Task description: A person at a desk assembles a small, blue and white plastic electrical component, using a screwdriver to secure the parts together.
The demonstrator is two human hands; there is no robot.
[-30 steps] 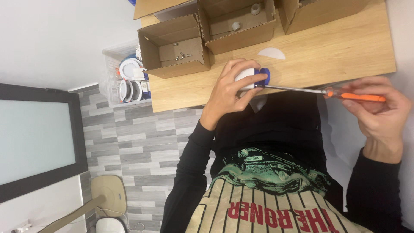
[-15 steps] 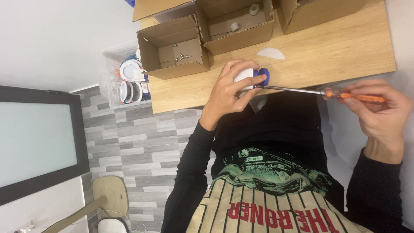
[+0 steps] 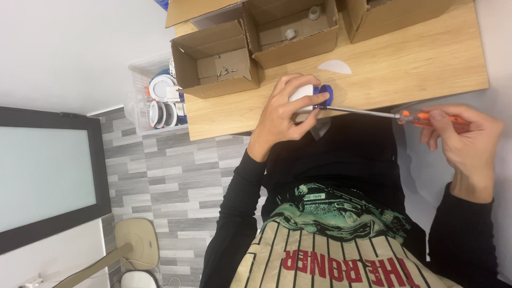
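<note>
My left hand (image 3: pixel 285 109) grips a small white and blue part (image 3: pixel 312 95) at the near edge of the wooden table (image 3: pixel 405 69). My right hand (image 3: pixel 464 141) holds a screwdriver (image 3: pixel 384 113) by its orange handle, off the table to the right. Its long metal shaft reaches left, and the tip meets the blue side of the part under my left fingers. How the part is built is mostly hidden by my fingers.
Open cardboard boxes stand on the table: one with loose screws (image 3: pixel 218 56), one with small fittings (image 3: pixel 290 26), another at the right (image 3: pixel 389 13). A white disc (image 3: pixel 334 66) lies on the wood. A clear bin of white parts (image 3: pixel 157 96) sits beside the table.
The screwdriver handle has turned slightly in my right hand, which shifted a little. My left hand and the part stay in place.
</note>
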